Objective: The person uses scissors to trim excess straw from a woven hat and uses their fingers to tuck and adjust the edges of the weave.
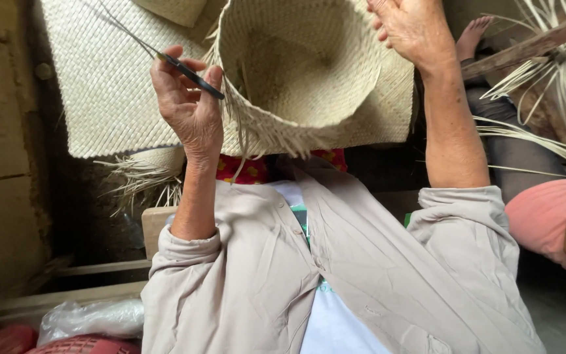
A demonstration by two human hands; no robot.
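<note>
A pale woven straw basket is held up in front of me, its opening toward me and loose strand ends hanging from its near rim. My left hand is beside the basket's left rim, pinching a thin dark tool with a dark strand trailing up and left from it. My right hand holds the basket's right rim, palm toward me. Its fingertips are cut off by the top edge of the frame.
A flat woven mat with a frayed edge lies behind my left hand. Loose straw strands fan out at the right, near another person's foot and pink-clad leg. A plastic bag lies at the lower left by wooden planks.
</note>
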